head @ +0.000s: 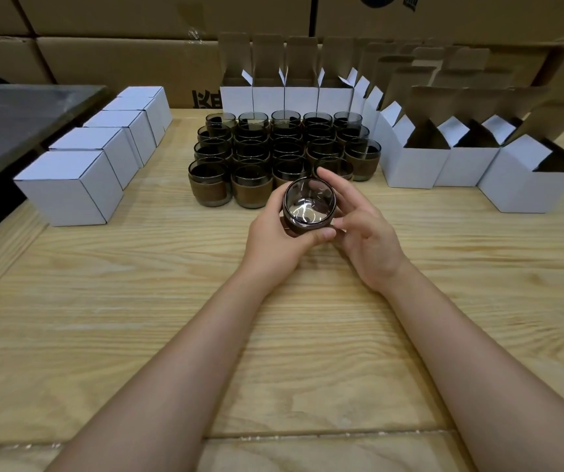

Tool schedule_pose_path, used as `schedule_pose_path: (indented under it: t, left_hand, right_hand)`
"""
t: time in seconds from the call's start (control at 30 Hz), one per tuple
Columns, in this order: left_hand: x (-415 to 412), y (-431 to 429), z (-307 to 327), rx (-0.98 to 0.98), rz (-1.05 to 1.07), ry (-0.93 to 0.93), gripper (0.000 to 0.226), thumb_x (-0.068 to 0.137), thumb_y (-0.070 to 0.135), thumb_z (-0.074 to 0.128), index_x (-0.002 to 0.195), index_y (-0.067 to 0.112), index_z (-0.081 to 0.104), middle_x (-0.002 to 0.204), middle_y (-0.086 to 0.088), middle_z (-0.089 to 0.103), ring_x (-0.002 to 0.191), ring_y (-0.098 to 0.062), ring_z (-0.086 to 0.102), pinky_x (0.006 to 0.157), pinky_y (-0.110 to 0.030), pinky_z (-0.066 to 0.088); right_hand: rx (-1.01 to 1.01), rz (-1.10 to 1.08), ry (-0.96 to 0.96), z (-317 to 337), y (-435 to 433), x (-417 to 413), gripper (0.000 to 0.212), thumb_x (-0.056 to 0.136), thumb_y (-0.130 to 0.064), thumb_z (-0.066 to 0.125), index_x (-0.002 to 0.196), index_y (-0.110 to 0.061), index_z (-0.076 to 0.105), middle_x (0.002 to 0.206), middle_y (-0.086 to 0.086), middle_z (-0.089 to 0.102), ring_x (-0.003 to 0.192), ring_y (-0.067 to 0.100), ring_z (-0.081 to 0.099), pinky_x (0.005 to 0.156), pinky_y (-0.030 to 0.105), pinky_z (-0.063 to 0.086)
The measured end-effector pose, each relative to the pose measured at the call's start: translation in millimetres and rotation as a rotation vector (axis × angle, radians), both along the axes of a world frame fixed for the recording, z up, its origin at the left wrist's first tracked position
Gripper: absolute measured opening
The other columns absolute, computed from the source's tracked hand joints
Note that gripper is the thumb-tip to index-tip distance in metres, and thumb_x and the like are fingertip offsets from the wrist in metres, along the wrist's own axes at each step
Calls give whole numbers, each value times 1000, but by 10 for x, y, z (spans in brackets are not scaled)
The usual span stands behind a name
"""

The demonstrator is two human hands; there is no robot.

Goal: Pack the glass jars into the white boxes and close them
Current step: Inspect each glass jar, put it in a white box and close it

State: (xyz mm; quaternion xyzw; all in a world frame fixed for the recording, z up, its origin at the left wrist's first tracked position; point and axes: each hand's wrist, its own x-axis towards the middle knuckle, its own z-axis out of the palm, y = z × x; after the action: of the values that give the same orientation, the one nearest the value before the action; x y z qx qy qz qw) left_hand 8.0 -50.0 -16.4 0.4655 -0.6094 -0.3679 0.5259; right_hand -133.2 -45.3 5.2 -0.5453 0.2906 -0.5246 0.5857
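My left hand (275,236) grips a dark glass jar (309,202) with a brown band, tilted so its mouth faces me, above the wooden table (137,318). My right hand (358,223) touches the jar's right side, its fingers loosely spread along the rim. Just behind them stand several more glass jars (273,151) in rows. Several open white boxes (413,161) with raised flaps line the back and right. A row of closed white boxes (72,189) stands at the left.
Large brown cartons (120,59) are stacked along the back wall. A grey metal surface (11,120) lies at the far left, beside the closed boxes. Bare table wood stretches in front of my forearms.
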Motion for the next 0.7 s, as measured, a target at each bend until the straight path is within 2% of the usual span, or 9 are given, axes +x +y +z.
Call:
schedule_pose_path:
  t: [0.07, 0.2, 0.33, 0.43, 0.5, 0.57, 0.63, 0.7]
  left_hand:
    - [-2, 1, 5, 4, 3, 8, 72, 66, 20, 88, 128, 26, 52, 112, 19, 63, 100, 17, 56, 80, -3, 42]
    - [-8, 20, 21, 13, -5, 4, 70, 67, 24, 88, 128, 28, 53, 117, 16, 64, 108, 4, 59, 95, -21, 49]
    - [0, 59, 59, 1, -20, -19, 89, 65, 22, 89, 139, 28, 41, 130, 11, 55, 121, -5, 53, 104, -34, 45]
    - [-8, 101, 83, -26, -52, -54, 101, 63, 18, 90, 146, 25, 33, 134, 4, 51, 123, -9, 52, 103, -37, 46]
    - [-21, 122, 97, -38, -89, -44, 103, 64, 9, 89, 148, 24, 31, 134, -2, 50, 122, -12, 54, 101, -41, 48]
    - [-29, 123, 105, -53, -112, -59, 102, 65, 6, 87, 148, 26, 31, 137, -2, 48, 124, -15, 53, 102, -43, 48]
    - [-31, 112, 108, -70, -106, -79, 100, 65, 9, 88, 148, 27, 33, 139, 1, 46, 124, -14, 52, 102, -39, 48]
    - [-35, 107, 106, -90, -86, -98, 99, 64, 17, 89, 147, 29, 35, 139, 2, 45, 121, -8, 52, 98, -28, 49]
  right_hand:
    - [-6, 22, 3, -9, -13, -8, 63, 71, -1, 46, 129, -24, 51, 118, -4, 64, 111, 17, 61, 90, 30, 52]
    - [-19, -23, 50, -39, -22, -37, 53, 80, -7, 57, 130, -24, 52, 124, 7, 61, 110, 22, 63, 82, 31, 54]
    - [32, -134, 63, -55, -30, -32, 35, 92, -17, 59, 126, -21, 57, 110, 2, 67, 100, 20, 68, 76, 35, 58]
    - [90, -272, 122, -48, -47, 3, 32, 85, -36, 61, 114, -22, 63, 112, 10, 66, 92, 39, 64, 79, 55, 56]
    - [104, -327, 128, -38, -53, 22, 26, 89, -40, 59, 105, -21, 66, 114, 18, 66, 96, 54, 60, 82, 63, 52]
    - [125, -365, 128, -11, -38, 38, 28, 93, -44, 54, 93, -23, 72, 101, 16, 71, 91, 52, 63, 71, 52, 57]
    - [169, -377, 127, 12, -26, 47, 38, 95, -49, 49, 82, -26, 76, 87, 9, 75, 78, 34, 72, 56, 33, 57]
    - [221, -394, 129, 10, -40, 47, 44, 95, -52, 47, 81, -22, 76, 84, 8, 76, 76, 24, 73, 55, 27, 56]
